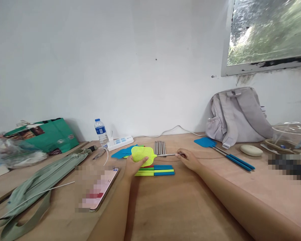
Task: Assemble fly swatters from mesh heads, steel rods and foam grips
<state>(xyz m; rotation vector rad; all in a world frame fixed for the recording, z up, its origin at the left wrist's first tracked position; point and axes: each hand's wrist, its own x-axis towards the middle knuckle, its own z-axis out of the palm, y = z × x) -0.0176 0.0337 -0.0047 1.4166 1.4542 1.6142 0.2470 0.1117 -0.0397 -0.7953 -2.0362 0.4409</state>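
Note:
My left hand (pixel 134 165) grips a yellow-green mesh swatter head (pixel 142 154) just above the wooden table (pixel 180 207). A thin metal rod (pixel 166 155) runs from that head to my right hand (pixel 188 158), which pinches its far end. Below the head lie several coloured handles (pixel 157 171), green, yellow and blue, side by side. Behind them rest loose blue swatter heads (pixel 122 153) and a bundle of metal rods (pixel 160 147).
Two assembled blue swatters (pixel 222 152) lie right of my right hand. A grey backpack (pixel 237 115) leans on the wall, with a white oval (pixel 251 150) and a clear bowl (pixel 289 134) nearby. On the left are a phone (pixel 101 189), water bottle (pixel 101 131), power strip (pixel 120 143), green bags (pixel 46 134).

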